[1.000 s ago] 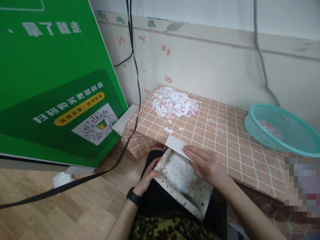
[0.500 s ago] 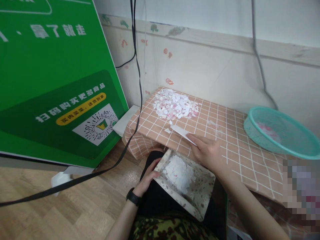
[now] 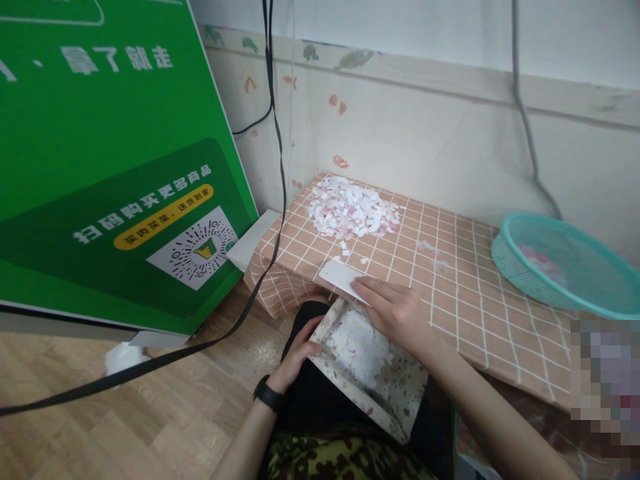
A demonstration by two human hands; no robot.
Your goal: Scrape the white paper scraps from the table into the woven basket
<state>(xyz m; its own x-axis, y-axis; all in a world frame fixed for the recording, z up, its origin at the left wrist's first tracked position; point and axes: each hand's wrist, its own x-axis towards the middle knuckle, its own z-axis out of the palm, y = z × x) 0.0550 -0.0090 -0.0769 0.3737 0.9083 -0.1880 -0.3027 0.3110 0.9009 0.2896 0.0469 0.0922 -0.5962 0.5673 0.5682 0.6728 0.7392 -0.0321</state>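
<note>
In the head view my right hand [image 3: 395, 308] grips a flat white card [image 3: 340, 275] at the table's front edge. Just behind the card lie a few loose scraps. My left hand [image 3: 300, 348] holds the left rim of a speckled box [image 3: 385, 417], which rests tilted on my lap below that edge. Inside the box sits a heap of white paper scraps [image 3: 357, 347], some tinged pink. A larger pile of white and pink paper scraps [image 3: 353, 207] lies at the back left of the checked tablecloth [image 3: 465, 267].
At the right of the table stands a turquoise mesh basket [image 3: 565, 267] with pink bits inside. A green sign panel [image 3: 125, 133] rises on the left. A black cord [image 3: 281, 167] hangs down and runs across the left foreground. A pixelated patch hides the lower right.
My right hand has moved the card left and toward me, to the table edge, and the card now lies flatter. My left hand and the box stay nearly in place.
</note>
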